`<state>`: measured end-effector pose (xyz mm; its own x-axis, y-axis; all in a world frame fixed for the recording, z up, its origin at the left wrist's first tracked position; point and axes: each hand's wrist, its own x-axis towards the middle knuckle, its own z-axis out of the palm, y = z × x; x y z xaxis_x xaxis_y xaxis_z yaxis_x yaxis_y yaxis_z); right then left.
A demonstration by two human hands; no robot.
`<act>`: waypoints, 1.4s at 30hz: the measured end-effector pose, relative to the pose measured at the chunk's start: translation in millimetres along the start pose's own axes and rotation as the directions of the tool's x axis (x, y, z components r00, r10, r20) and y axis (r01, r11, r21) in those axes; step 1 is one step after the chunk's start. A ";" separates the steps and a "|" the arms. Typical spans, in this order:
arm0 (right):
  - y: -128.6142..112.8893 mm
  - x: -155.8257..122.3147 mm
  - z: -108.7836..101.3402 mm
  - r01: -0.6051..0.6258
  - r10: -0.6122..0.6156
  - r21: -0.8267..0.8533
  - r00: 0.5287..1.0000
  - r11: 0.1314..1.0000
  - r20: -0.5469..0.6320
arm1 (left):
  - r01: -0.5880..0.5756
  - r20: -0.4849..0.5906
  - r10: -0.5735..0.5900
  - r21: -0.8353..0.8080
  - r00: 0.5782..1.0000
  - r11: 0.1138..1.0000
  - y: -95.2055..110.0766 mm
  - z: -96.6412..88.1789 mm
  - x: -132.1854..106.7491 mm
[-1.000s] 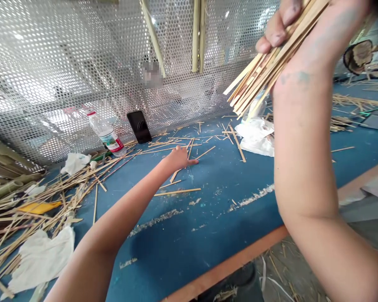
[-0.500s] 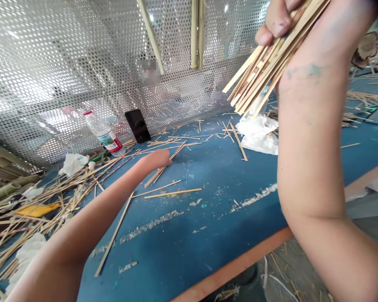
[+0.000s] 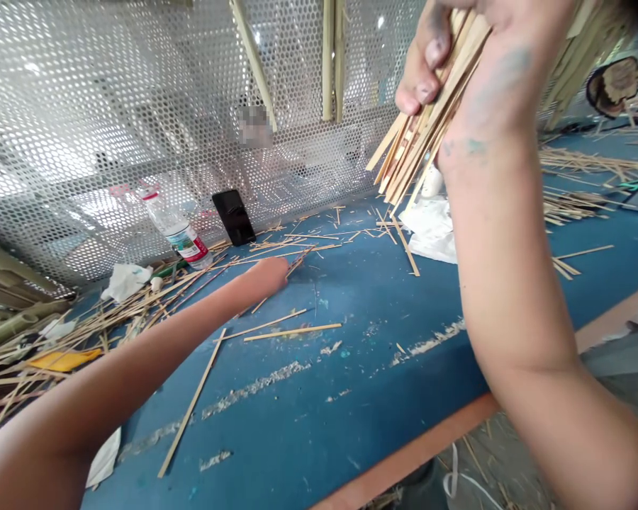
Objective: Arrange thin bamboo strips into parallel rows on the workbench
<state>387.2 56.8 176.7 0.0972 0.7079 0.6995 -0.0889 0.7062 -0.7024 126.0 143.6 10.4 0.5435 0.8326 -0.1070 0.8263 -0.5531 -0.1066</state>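
Up at the right, my right hand (image 3: 489, 42) is closed round a bundle of thin bamboo strips (image 3: 412, 159), whose uneven ends slant down to the left. My left hand (image 3: 271, 275) reaches low over the blue tabletop (image 3: 361, 397), at a few loose bamboo strips (image 3: 299, 262) that stick out beyond it. Its fingers are hidden behind the back of the hand, so I cannot see whether they grip anything. Nearer to me, single strips (image 3: 292, 332) lie flat, and one longer strip (image 3: 191, 407) lies slanted below my left forearm.
A plastic bottle (image 3: 188, 244) and a black phone (image 3: 234, 217) lean by the perforated metal screen (image 3: 154, 106). Piles of strips (image 3: 10, 386) cover the left side. Crumpled white tissue (image 3: 430, 228) lies beneath the bundle, with more strips (image 3: 577, 207) to the right. A wooden edge (image 3: 404, 453) borders the table.
My right hand and its bundle have come lower and to the left. My left hand has shifted slightly and now covers more of the strips by it.
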 end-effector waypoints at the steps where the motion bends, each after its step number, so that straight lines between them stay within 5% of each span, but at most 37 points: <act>1: 2.9 0.8 -1.3 0.055 -0.054 -0.023 0.998 0.998 0.019 | 0.018 -0.017 -0.018 -0.019 1.000 1.000 -5.1 -5.0 -2.4; 3: 11.1 1.7 0.7 0.178 -0.177 -0.045 0.984 0.983 0.022 | 0.055 -0.069 -0.060 -0.068 0.996 0.996 -17.0 -18.3 -9.9; 7: 41.8 0.4 23.9 0.012 -0.011 -0.039 0.999 0.999 0.042 | 0.098 -0.288 -0.184 -0.290 0.940 0.952 -37.9 -53.8 -34.0; 10: 77.9 -4.9 50.7 -0.106 0.112 -0.062 0.988 0.992 0.103 | -0.130 -0.456 -0.301 -0.702 0.838 0.700 -38.0 -72.5 -50.3; 12: 103.8 -11.6 69.1 -0.111 0.116 -0.043 0.980 0.993 0.160 | -0.295 -0.501 -0.312 -0.800 0.807 0.522 -30.6 -73.1 -54.3; 15: 137.0 -25.6 92.5 -0.122 0.125 -0.025 0.969 0.992 0.215 | -0.378 -0.535 -0.275 -0.802 0.799 0.463 -18.3 -56.5 -47.8; 18: 160.0 -40.5 106.9 -0.119 0.140 -0.100 0.963 0.988 0.232 | -0.378 -0.552 -0.273 -0.783 0.788 0.494 -12.8 -33.1 -34.7; 22: 178.9 -56.2 115.5 -0.073 0.089 -0.119 0.986 0.990 0.138 | -0.307 -0.571 -0.253 -0.704 0.781 0.641 -10.5 -16.5 -27.4; 28: 192.9 -72.9 124.4 -0.140 0.148 -0.092 0.985 0.986 0.087 | -0.100 -0.544 -0.266 -0.551 0.796 0.829 -2.3 -18.0 -34.7; 34: 203.3 -78.9 125.4 -0.164 0.168 -0.075 0.985 0.984 0.045 | -0.062 -0.470 -0.147 -0.401 0.870 0.914 -11.7 -24.0 -40.6; 39: 210.6 -72.9 118.4 -0.280 0.286 -0.069 0.954 0.958 0.093 | 0.164 -0.162 -0.160 0.015 0.974 0.986 -39.4 -28.6 -93.0; 42: 213.9 -71.1 116.1 -0.282 0.284 -0.042 0.956 0.959 0.076 | 0.226 0.039 -0.230 0.078 0.973 0.971 -53.3 -15.2 -143.2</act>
<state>246.2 158.3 -8.0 -0.0079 0.8778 0.4789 -0.0711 0.4773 -0.8759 6.4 54.2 46.4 0.3331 0.9354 -0.1185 0.9136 -0.3512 -0.2049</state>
